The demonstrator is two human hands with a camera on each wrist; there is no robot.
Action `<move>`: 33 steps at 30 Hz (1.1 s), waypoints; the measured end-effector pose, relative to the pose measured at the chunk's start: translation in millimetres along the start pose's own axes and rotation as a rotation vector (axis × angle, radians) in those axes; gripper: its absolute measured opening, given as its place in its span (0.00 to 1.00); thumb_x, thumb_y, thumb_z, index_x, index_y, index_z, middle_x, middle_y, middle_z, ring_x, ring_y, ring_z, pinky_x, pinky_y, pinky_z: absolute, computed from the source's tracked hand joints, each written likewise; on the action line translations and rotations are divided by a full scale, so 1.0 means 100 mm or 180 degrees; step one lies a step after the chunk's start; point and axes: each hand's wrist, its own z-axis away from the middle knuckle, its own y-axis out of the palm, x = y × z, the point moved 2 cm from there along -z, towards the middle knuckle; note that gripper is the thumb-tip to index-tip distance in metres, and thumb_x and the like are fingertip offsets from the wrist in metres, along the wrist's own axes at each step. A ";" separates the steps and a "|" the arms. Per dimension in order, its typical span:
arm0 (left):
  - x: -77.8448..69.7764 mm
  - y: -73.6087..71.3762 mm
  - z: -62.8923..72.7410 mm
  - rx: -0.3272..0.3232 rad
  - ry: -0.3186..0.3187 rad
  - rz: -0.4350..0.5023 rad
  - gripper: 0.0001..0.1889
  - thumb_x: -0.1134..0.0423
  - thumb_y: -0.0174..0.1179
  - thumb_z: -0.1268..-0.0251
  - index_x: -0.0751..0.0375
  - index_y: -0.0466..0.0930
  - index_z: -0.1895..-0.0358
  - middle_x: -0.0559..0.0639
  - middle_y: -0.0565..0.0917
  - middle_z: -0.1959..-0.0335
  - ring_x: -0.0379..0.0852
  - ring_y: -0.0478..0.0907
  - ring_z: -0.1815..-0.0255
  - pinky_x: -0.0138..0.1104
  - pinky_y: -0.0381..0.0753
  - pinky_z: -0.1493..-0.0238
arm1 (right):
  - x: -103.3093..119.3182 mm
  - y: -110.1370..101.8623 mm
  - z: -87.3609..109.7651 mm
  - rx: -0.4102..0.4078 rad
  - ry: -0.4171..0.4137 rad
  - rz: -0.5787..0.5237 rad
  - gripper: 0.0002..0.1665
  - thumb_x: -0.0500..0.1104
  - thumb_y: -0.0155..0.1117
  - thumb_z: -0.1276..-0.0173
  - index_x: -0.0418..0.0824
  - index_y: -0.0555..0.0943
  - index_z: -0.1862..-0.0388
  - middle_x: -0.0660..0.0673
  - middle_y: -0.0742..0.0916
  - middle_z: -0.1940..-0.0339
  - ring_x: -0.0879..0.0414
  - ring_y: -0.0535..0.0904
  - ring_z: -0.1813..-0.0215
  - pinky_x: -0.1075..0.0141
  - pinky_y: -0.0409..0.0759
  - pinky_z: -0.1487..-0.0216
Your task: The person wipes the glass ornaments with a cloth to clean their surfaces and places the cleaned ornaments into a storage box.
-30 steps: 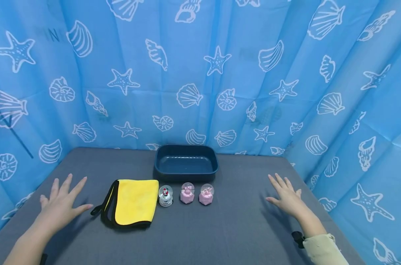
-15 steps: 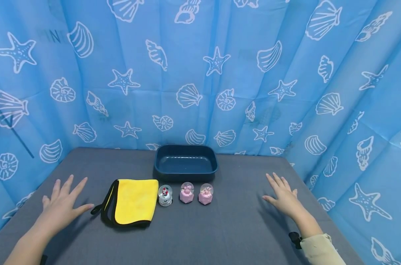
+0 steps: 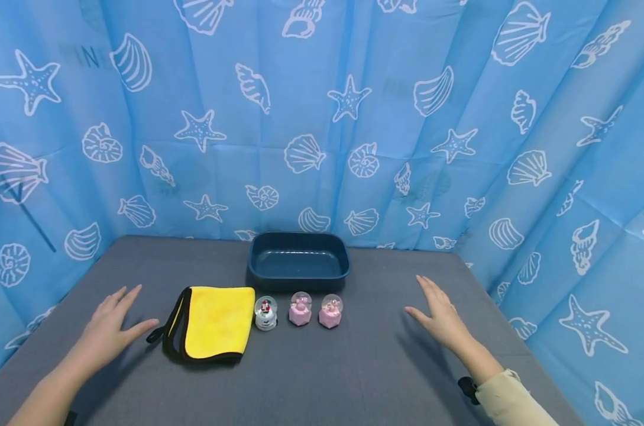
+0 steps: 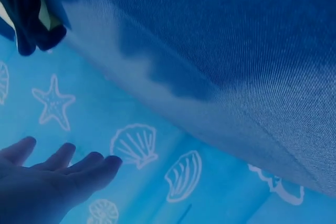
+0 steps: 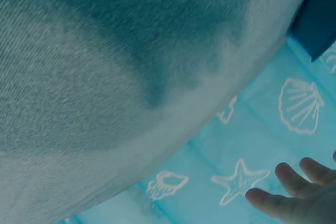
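Cloth [image 3: 219, 322], yellow with black edging, lies on the worktop [image 3: 322, 378] near our left hand [image 3: 103, 334], with three snow globes [image 3: 300, 310] in a row to its right, in front of a blue tray [image 3: 299, 284]. Neither it nor our right hand [image 3: 443, 319] holds anything, fingers [image 3: 426, 291] outstretched; we seem poised to begin, and handling any of these calls for reaching inward.

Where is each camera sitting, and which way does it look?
Head: on the person's head, facing forward and down at the table, yellow cloth, snow globes, tray and blue curtain; left hand and right hand show.
Left wrist: on that wrist, looking across the table to the curtain; part of the left hand, lower left.
Right wrist: on that wrist, similar view; part of the right hand, lower right.
Shared: head and left wrist both show the left hand.
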 end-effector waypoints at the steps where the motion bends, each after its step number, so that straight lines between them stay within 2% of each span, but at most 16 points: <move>1: -0.01 0.01 0.00 0.0030 -0.0017 0.0079 0.50 0.44 0.62 0.36 0.78 0.46 0.28 0.87 0.48 0.34 0.86 0.44 0.36 0.76 0.48 0.45 | 0.03 0.00 -0.01 0.0000 -0.0018 -0.0056 0.43 0.42 0.64 0.31 0.26 0.55 0.27 0.23 0.60 0.29 0.26 0.53 0.30 0.30 0.54 0.37; 5: -0.05 0.05 0.00 0.0140 -0.0020 0.0384 0.49 0.46 0.61 0.34 0.80 0.43 0.28 0.86 0.48 0.34 0.84 0.45 0.35 0.73 0.51 0.44 | 0.11 0.03 -0.04 0.0046 -0.0025 -0.0309 0.44 0.43 0.63 0.30 0.27 0.52 0.26 0.24 0.59 0.28 0.27 0.51 0.28 0.33 0.55 0.35; 8: -0.08 0.08 -0.02 0.0257 -0.0095 0.0532 0.50 0.45 0.59 0.32 0.80 0.41 0.28 0.85 0.47 0.33 0.83 0.45 0.34 0.72 0.53 0.43 | 0.18 0.07 -0.06 0.0094 -0.0002 -0.0450 0.45 0.42 0.63 0.30 0.28 0.51 0.25 0.24 0.57 0.27 0.28 0.50 0.28 0.33 0.55 0.34; 18: -0.22 0.17 -0.07 0.0375 -0.0176 0.0669 0.49 0.47 0.59 0.32 0.81 0.41 0.29 0.85 0.49 0.33 0.81 0.48 0.34 0.70 0.58 0.42 | 0.36 0.25 -0.11 0.0290 0.0163 -0.1054 0.48 0.44 0.65 0.31 0.33 0.48 0.23 0.29 0.58 0.25 0.31 0.58 0.29 0.35 0.62 0.36; 27: -0.29 0.25 -0.15 0.0466 -0.0485 0.0847 0.49 0.48 0.59 0.32 0.81 0.38 0.28 0.82 0.47 0.31 0.78 0.46 0.31 0.67 0.57 0.38 | 0.53 0.41 -0.16 0.0474 0.0565 -0.1824 0.50 0.41 0.67 0.33 0.36 0.48 0.22 0.30 0.58 0.25 0.33 0.60 0.29 0.41 0.70 0.39; 33: -0.28 0.30 -0.15 0.0554 -0.0585 0.1152 0.50 0.48 0.58 0.32 0.79 0.36 0.28 0.81 0.46 0.30 0.78 0.45 0.31 0.65 0.58 0.37 | 0.62 0.49 -0.15 0.0581 0.0805 -0.2418 0.52 0.40 0.67 0.34 0.34 0.45 0.22 0.29 0.58 0.25 0.32 0.61 0.30 0.41 0.66 0.36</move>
